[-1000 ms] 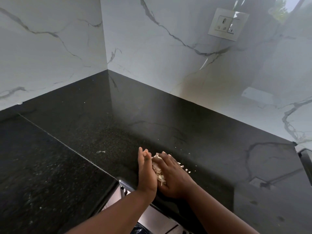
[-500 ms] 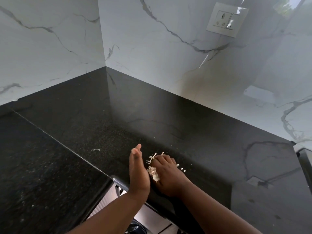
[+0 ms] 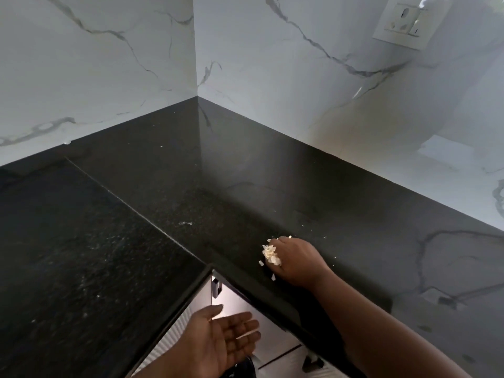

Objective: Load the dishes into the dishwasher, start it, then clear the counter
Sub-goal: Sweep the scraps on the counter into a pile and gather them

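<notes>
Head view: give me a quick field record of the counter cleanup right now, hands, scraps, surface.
surface: black counter, corner against marble walls
scraps: pale pile of food scraps near the counter's front edge, loose bits scattered around it
right hand: on the counter, fingers curved against the pile
left hand: below the counter edge, palm up, fingers straight, holding nothing
wall: socket plate upper right
likely next: sweep the scraps off the edge into the left palm

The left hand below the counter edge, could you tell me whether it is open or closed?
Open: the left hand lies palm up with straight fingers, holding nothing, below the black counter edge.
</notes>
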### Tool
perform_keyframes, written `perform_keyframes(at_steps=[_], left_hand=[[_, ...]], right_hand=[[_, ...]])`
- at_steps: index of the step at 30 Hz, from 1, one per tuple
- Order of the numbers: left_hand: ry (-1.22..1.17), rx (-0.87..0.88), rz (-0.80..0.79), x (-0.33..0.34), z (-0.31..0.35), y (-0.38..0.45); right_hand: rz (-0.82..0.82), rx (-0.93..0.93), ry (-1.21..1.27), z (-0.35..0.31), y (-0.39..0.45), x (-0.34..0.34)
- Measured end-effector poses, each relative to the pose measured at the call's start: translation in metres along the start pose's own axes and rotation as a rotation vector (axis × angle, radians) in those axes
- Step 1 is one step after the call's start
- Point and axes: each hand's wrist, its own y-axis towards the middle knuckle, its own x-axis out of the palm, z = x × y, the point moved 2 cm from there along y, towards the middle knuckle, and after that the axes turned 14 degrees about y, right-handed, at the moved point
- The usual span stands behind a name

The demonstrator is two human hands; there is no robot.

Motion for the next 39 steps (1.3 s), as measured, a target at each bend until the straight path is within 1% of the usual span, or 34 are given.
perform_keyframes(at_steps=[4,6,8,11,14,19,21,23,26,30,32,33,34,36,38,39], left_hand=[[0.088,-0.087,-0.076,0.007,-0.006,0.016],[0.121,-0.101,-0.094,0.011,-0.006,0.024],[0.145,-0.088,-0.098,0.014,-0.004,0.027],[0.161,-0.056,-0.091,0.014,-0.002,0.028],[0.152,-0.044,-0.097,0.011,-0.002,0.029],[0.16,-0.041,-0.099,0.014,-0.005,0.029],[0.166,-0.044,-0.09,0.013,-0.008,0.028],[0.145,-0.045,-0.068,0.012,-0.012,0.028],[0.093,-0.019,-0.046,0.014,-0.019,0.024],[0.014,0.029,-0.053,0.024,-0.033,0.021],[-0.055,0.107,-0.064,0.028,-0.041,0.015],[-0.095,0.164,-0.081,0.027,-0.045,0.011],[-0.124,0.213,-0.112,0.026,-0.049,0.01],[-0.261,0.275,-0.179,0.022,-0.06,0.011],[-0.354,0.295,-0.149,0.01,-0.069,0.029],[-0.401,0.34,-0.133,0.005,-0.073,0.034]], right_hand=[[-0.051,0.091,-0.05,-0.004,0.001,-0.002],[-0.092,0.14,-0.073,-0.008,0.001,-0.004],[-0.09,0.19,-0.07,-0.012,0.0,-0.006],[0.036,0.257,0.031,-0.013,-0.002,-0.012],[0.172,0.263,0.136,-0.014,-0.009,-0.019],[0.415,0.375,0.493,-0.012,-0.024,-0.029],[0.475,0.393,0.615,-0.013,-0.026,-0.032],[0.491,0.38,0.694,-0.02,-0.031,-0.034],[0.415,0.291,0.747,-0.047,-0.043,-0.035],[0.224,0.24,0.759,-0.085,-0.067,-0.005],[0.114,0.207,0.79,-0.101,-0.079,0.016],[0.06,0.179,0.767,-0.107,-0.085,0.027],[0.013,0.15,0.691,-0.111,-0.089,0.038],[-0.088,0.133,0.527,-0.115,-0.092,0.067],[-0.179,0.209,0.424,-0.115,-0.088,0.1],[-0.208,0.252,0.397,-0.116,-0.085,0.119]])
